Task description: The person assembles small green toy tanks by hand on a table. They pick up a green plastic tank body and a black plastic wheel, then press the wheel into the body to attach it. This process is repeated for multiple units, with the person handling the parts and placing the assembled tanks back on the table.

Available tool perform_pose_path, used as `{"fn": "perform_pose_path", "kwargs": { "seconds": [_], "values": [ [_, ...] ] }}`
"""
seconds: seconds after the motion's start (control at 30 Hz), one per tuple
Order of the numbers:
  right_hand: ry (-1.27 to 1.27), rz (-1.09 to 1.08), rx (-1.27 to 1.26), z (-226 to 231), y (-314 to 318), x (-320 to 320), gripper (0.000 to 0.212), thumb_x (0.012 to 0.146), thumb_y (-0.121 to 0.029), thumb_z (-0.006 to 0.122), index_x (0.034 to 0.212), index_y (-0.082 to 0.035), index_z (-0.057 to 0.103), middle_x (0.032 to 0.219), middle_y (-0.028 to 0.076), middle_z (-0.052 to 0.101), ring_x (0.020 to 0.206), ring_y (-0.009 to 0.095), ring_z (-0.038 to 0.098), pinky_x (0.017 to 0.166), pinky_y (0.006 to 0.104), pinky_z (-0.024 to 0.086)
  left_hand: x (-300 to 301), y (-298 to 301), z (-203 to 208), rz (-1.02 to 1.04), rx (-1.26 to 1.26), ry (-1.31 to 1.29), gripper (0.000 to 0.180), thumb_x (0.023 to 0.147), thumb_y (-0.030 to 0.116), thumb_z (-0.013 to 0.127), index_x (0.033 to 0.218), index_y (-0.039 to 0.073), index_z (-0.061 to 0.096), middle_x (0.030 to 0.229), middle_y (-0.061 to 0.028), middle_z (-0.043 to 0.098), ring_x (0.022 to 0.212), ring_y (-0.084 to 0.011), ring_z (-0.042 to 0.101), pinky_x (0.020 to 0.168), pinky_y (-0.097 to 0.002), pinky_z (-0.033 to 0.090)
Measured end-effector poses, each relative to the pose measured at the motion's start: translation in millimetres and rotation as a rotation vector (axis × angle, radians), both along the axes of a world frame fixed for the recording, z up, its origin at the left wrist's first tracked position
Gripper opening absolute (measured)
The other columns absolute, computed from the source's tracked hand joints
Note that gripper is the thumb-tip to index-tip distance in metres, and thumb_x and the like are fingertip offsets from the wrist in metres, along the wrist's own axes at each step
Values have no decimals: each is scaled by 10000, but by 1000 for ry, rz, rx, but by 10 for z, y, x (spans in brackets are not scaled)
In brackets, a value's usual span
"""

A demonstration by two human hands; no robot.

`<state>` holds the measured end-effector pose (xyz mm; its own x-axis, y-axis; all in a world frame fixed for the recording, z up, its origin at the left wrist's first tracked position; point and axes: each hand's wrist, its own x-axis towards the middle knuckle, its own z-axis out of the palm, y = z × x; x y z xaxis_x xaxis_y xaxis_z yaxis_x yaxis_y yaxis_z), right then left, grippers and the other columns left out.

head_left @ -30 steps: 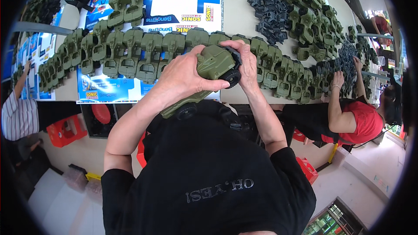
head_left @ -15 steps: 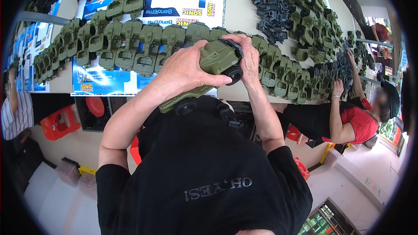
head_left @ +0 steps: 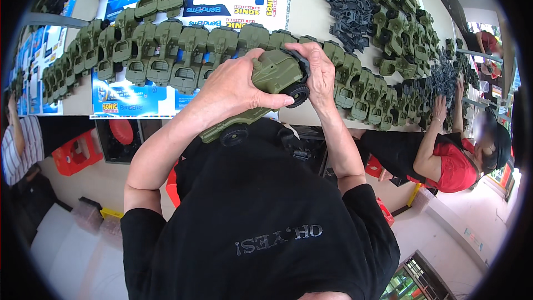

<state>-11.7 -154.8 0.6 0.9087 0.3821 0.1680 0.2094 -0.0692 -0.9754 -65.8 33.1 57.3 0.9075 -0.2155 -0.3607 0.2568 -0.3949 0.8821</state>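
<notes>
An olive-green toy truck (head_left: 277,72) with black wheels is held tilted between my two hands, close to my chest at the table's near edge. My left hand (head_left: 236,83) is closed around its body, the thumb pressed near a wheel (head_left: 298,94). At the truck's front end, my right hand (head_left: 316,72) grips a black part (head_left: 300,62), perhaps a bumper, with its fingers partly hidden. Below the left wrist another black wheel (head_left: 234,135) shows. Just beyond my hands stands a row of green toy truck bodies (head_left: 189,55).
Black plastic parts (head_left: 347,14) lie heaped farther back, beside more green bodies (head_left: 397,28). Blue printed sheets (head_left: 139,100) cover part of the table. To the right, a co-worker in a red shirt (head_left: 452,166) reaches toward small grey parts; another person in stripes (head_left: 22,150) is at left.
My hands keep their hold on the toy truck, which has shifted only slightly. At right, the co-worker's hands have moved among the grey parts.
</notes>
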Motion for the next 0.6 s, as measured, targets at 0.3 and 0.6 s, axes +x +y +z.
{"fn": "perform_pose_path", "kwargs": {
  "seconds": [0.3, 0.6],
  "values": [
    [-64, 20, -44, -85, 31, -75, 476, 1010, -284, 346, 992, 90, 640, 917, 92, 585, 846, 161, 556, 786, 268, 437, -54, 15, -14, 0, 126, -49, 836, 542, 519, 798, 1072, -74, 539, 952, -218, 645, 904, -298, 644, 833, -363, 487],
    [389, 217, -5, 25, -174, -248, 346, 962, -305, 489, 1026, -16, 669, 948, 38, 622, 873, 116, 577, 780, 242, 451, -247, 63, -176, -80, 133, -159, 939, 527, 396, 838, 1254, -62, 457, 1074, -210, 620, 986, -313, 619, 897, -364, 468]
  ]
}}
